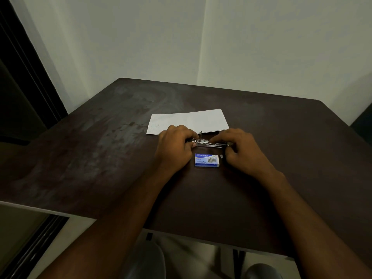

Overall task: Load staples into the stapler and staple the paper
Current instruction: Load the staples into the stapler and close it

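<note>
Now I have both hands clenched on the stapler (209, 143), left hand (175, 148) and right hand (244, 151) gripping opposite ends. Between my wrists lies the staple box (207, 160); beyond my knuckles rests the paper (189, 120).

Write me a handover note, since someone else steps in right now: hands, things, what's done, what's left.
Left hand grips one end of the stapler; right hand pinches the other end.
The stapler lies on the table, apparently opened for loading.
Staple box sits just nearer than it, a small loose piece beside the box.
Paper lies behind, not yet in the stapler.
Left: finish loading, close, staple the paper.
</note>
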